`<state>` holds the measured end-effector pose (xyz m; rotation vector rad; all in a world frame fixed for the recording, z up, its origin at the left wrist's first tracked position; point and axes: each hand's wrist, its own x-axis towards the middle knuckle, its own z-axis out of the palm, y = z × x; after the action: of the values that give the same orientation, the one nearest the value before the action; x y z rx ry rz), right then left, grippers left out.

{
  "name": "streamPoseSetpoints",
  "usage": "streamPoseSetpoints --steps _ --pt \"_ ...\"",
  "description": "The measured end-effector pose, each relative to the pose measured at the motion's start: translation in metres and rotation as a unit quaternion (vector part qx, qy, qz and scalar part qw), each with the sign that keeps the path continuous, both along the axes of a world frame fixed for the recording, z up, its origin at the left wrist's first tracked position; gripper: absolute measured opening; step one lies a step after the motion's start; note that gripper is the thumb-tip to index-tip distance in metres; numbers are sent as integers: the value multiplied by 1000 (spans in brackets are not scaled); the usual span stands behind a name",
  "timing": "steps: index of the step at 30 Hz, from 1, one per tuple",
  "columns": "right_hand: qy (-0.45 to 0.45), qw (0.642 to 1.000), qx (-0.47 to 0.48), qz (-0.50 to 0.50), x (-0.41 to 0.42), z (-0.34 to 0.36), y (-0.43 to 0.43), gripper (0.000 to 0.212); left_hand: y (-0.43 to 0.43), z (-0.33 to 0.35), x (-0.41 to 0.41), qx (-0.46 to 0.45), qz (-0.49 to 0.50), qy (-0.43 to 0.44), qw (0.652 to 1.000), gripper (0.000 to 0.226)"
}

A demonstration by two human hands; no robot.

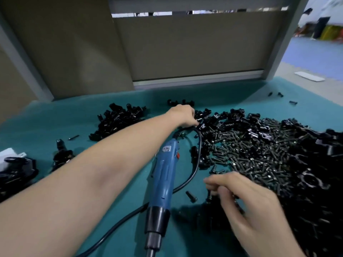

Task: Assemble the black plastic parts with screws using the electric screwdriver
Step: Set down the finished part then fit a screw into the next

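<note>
Left hand (182, 115) curls its fingers around a black plastic part (201, 125) in the far pile. Right hand (246, 203) pinches a screw (209, 195). Blue screwdriver (164, 175) lies on the green table (55, 123) between both arms.

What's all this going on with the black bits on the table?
A person is gathering pieces to assemble. The left hand reaches into the heap of black plastic parts, while the right hand, blurred, works at the edge of the screws. The blue electric screwdriver lies unheld on the green mat between the arms.
</note>
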<state>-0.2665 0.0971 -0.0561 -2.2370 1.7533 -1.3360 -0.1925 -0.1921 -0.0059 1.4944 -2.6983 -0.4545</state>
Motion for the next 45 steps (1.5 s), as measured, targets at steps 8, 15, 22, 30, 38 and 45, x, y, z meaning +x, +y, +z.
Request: streamPoseSetpoints --steps 8,15,22,30,38,45 --pt "-115 990 -27 -82 16 24 -6 17 32 20 12 -121 33 62 990 12" --pt "-569 803 173 40 49 62 -16 51 156 56 91 -153 -89 276 945 15" --pt "-579 781 203 119 123 62 -7 14 234 8 197 -69 55 377 922 13" --pt "-641 730 200 129 156 51 -3 33 259 -24 228 269 140 684 663 38" --pt "-504 842 162 102 157 43 8 30 264 -32 236 357 123 716 587 53" --pt "-412 898 127 92 159 43 9 29 267 -28 238 410 81 704 574 38"
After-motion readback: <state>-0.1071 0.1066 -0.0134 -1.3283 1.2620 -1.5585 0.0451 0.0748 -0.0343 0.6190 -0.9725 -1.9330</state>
